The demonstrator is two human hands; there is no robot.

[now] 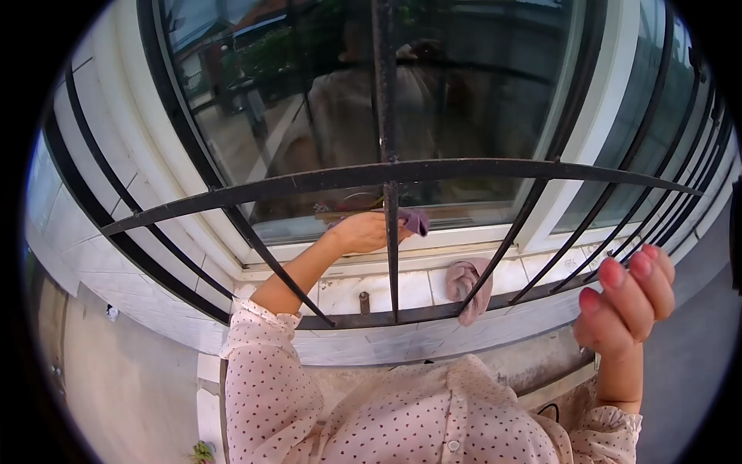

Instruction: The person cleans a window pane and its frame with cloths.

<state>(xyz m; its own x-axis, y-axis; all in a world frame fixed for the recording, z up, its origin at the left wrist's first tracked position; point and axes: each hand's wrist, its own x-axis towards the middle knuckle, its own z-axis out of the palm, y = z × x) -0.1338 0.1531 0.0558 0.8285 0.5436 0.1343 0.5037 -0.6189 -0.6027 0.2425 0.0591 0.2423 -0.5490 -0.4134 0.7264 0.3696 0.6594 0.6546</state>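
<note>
My left hand (360, 232) reaches between the black bars and is closed on a purple cloth (416, 222), at the lower part of the window glass (309, 139). One upright bar crosses in front of the fingers and hides part of the grip. On the right, outside the grille, my right hand (627, 301) is raised with its fingers loosely bent and apart, and nothing shows in it. A second cloth, greyish pink and crumpled (468, 288), lies on the white tiled sill (413, 290) and hangs over the bottom rail.
The black metal grille (309, 179) curves across the whole window, its upright bars standing between me and the glass. A short metal stub (364, 301) sticks up from the sill. White window frame (580, 155) borders the panes. Concrete ground (124, 371) lies below left.
</note>
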